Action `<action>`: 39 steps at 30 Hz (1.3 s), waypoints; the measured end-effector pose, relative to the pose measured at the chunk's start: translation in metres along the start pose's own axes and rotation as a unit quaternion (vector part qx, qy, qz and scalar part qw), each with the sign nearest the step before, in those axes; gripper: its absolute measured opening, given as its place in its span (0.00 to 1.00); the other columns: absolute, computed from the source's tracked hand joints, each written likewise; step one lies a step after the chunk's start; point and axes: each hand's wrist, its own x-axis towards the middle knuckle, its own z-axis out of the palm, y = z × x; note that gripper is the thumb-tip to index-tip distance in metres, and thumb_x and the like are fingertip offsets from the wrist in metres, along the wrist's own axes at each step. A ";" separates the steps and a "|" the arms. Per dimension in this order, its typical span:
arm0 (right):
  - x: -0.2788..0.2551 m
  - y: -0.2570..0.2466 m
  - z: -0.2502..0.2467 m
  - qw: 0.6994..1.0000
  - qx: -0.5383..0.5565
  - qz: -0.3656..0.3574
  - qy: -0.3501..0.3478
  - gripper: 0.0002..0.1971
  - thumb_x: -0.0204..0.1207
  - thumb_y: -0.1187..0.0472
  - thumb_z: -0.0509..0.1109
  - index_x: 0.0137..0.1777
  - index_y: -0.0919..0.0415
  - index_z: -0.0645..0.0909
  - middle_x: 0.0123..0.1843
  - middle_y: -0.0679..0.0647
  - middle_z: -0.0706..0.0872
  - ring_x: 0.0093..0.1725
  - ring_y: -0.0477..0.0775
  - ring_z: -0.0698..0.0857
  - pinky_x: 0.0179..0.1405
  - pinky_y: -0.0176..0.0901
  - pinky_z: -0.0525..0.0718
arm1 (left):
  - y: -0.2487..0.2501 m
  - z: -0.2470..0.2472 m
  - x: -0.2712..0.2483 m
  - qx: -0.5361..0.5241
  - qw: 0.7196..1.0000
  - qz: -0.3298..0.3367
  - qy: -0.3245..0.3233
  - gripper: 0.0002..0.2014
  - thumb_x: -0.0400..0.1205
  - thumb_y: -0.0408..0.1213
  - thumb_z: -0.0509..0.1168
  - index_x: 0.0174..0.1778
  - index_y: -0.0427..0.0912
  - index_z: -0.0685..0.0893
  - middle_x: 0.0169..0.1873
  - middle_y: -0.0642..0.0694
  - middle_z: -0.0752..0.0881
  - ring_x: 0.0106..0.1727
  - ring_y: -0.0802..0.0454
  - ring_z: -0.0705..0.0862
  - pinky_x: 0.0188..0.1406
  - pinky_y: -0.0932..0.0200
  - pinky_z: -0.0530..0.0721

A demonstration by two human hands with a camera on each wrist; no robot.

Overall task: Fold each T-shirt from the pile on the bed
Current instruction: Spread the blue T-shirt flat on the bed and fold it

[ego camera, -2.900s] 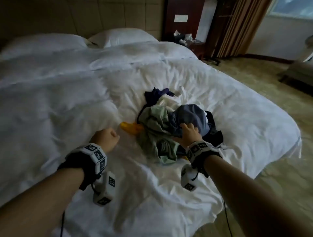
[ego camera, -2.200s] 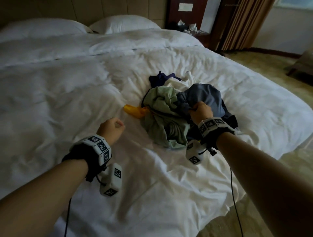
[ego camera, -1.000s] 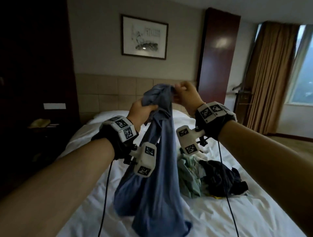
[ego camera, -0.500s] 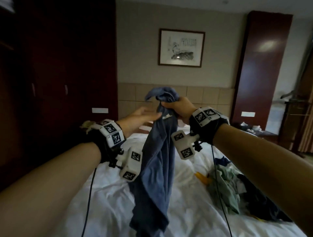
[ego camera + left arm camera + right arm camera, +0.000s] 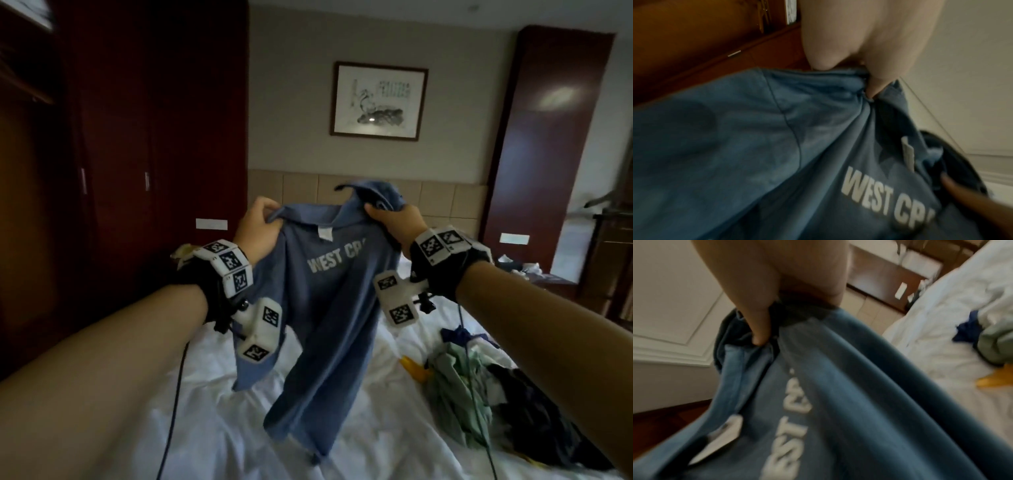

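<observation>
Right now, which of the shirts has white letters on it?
The blue shirt, held up by the left hand and right hand. It reads "WEST C...". The other shirts lie crumpled in the pile on the bed.

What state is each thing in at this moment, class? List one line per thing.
blue T-shirt: unfolded, held up by its shoulders, hanging above the bed.
left hand: grips the shirt's shoulder.
right hand: grips the other shoulder.
pile of clothes: crumpled, unfolded, on the bed.
bed: white cover wrinkled.
</observation>
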 end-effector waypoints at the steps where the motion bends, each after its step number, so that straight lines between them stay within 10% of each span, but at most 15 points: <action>1: -0.001 0.006 -0.007 0.995 -0.101 0.000 -0.028 0.25 0.79 0.56 0.69 0.71 0.71 0.74 0.68 0.68 0.79 0.68 0.66 0.78 0.67 0.57 0.76 | 0.003 0.000 0.003 0.003 1.000 0.012 0.000 0.09 0.85 0.29 0.58 0.60 0.35 0.77 0.52 0.42 0.81 0.54 0.47 0.79 0.57 0.51 0.77; 5: -0.005 0.032 -0.023 0.942 -0.316 0.036 -0.110 0.30 0.77 0.55 0.72 0.73 0.70 0.70 0.71 0.66 0.76 0.69 0.65 0.76 0.68 0.55 0.75 | 0.011 0.003 0.012 0.016 0.998 0.050 -0.019 0.08 0.85 0.28 0.57 0.58 0.34 0.79 0.50 0.43 0.81 0.53 0.49 0.79 0.51 0.58 0.77; 11: -0.036 0.037 0.016 0.925 -0.214 -0.083 -0.303 0.49 0.68 0.60 0.79 0.82 0.53 0.51 0.75 0.58 0.69 0.74 0.56 0.69 0.74 0.54 0.70 | 0.023 0.011 0.010 0.026 0.990 0.073 -0.117 0.08 0.85 0.26 0.57 0.50 0.39 0.80 0.41 0.51 0.81 0.49 0.51 0.80 0.45 0.65 0.78; 15: -0.045 0.039 0.057 0.880 -0.248 -0.078 -0.396 0.29 0.74 0.64 0.74 0.74 0.61 0.69 0.54 0.58 0.85 0.51 0.56 0.85 0.51 0.39 0.82 | 0.026 0.002 0.003 0.001 0.982 0.086 -0.169 0.12 0.85 0.24 0.57 0.46 0.44 0.83 0.43 0.50 0.83 0.47 0.56 0.82 0.46 0.70 0.81; 19: -0.049 0.048 0.077 0.856 -0.305 -0.022 -0.417 0.03 0.78 0.69 0.66 0.49 0.68 0.81 0.33 0.57 0.82 0.30 0.50 0.79 0.26 0.34 0.79 | 0.025 -0.019 0.002 -0.038 0.986 0.069 -0.144 0.12 0.85 0.27 0.59 0.47 0.46 0.84 0.45 0.50 0.85 0.48 0.57 0.83 0.51 0.65 0.82; 23: -0.036 0.063 0.074 0.891 -0.298 0.027 -0.341 0.13 0.80 0.70 0.62 0.62 0.73 0.78 0.55 0.66 0.86 0.27 0.46 0.84 0.19 0.33 0.81 | 0.021 -0.039 0.007 0.005 0.993 0.034 -0.110 0.07 0.83 0.28 0.62 0.52 0.40 0.85 0.43 0.50 0.85 0.44 0.60 0.83 0.44 0.72 0.81; 28: -0.001 0.052 0.038 0.984 -0.098 0.067 -0.134 0.13 0.81 0.67 0.63 0.61 0.74 0.80 0.59 0.69 0.84 0.36 0.51 0.90 0.49 0.47 0.89 | 0.000 -0.069 0.003 0.068 0.973 -0.032 -0.218 0.13 0.74 0.30 0.74 0.53 0.43 0.84 0.48 0.49 0.86 0.49 0.58 0.84 0.49 0.68 0.84; 31: 0.003 0.041 0.019 0.997 -0.068 0.001 -0.044 0.06 0.76 0.69 0.68 0.38 0.67 0.82 0.47 0.66 0.83 0.40 0.60 0.85 0.48 0.51 0.87 | -0.015 -0.073 0.002 0.160 0.959 -0.006 -0.232 0.16 0.70 0.27 0.77 0.49 0.47 0.83 0.49 0.48 0.86 0.52 0.52 0.84 0.53 0.61 0.81; 36: -0.005 0.025 0.008 0.969 -0.213 -0.087 -0.085 0.16 0.74 0.71 0.68 0.62 0.66 0.82 0.59 0.62 0.86 0.60 0.60 0.82 0.53 0.39 0.74 | -0.031 -0.080 0.004 0.112 0.991 0.028 -0.071 0.09 0.74 0.24 0.73 0.41 0.42 0.84 0.41 0.41 0.87 0.46 0.47 0.84 0.53 0.52 0.81; 39: -0.001 0.026 0.002 0.964 -0.250 -0.091 -0.002 0.14 0.75 0.73 0.62 0.56 0.66 0.86 0.55 0.64 0.87 0.58 0.64 0.84 0.52 0.38 0.76 | -0.033 -0.082 0.006 0.099 0.994 0.044 -0.029 0.03 0.77 0.24 0.69 0.43 0.35 0.86 0.36 0.44 0.86 0.43 0.48 0.84 0.49 0.54 0.80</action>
